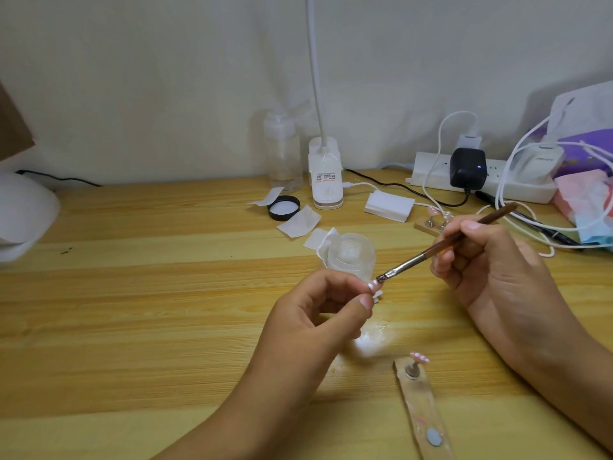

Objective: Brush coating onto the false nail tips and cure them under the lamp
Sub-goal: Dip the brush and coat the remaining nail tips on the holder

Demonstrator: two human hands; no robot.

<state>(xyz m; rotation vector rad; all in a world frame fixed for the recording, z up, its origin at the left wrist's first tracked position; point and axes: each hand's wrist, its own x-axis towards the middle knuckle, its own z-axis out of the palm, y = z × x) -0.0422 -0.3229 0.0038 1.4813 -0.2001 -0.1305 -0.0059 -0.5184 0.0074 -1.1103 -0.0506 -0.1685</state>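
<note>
My left hand (318, 313) pinches a small pink false nail tip (374, 286) between thumb and fingers above the wooden table (132, 310). My right hand (491, 260) grips a brown-handled brush (441, 245), and its bristles touch the nail tip. A wooden holder strip (423, 410) lies at the front right with another pink nail tip (419, 357) standing on a peg. A second holder (431, 224) with nail tips lies further back. A white dome-shaped lamp (23, 217) sits at the far left edge.
A clear glass jar (351, 257) stands just behind my hands, with its black lid (283, 208) and white wipes (300, 222) beyond. A desk lamp base (326, 175), a clear bottle (282, 151), a pad stack (389, 205), and a power strip (481, 180) with cables line the back.
</note>
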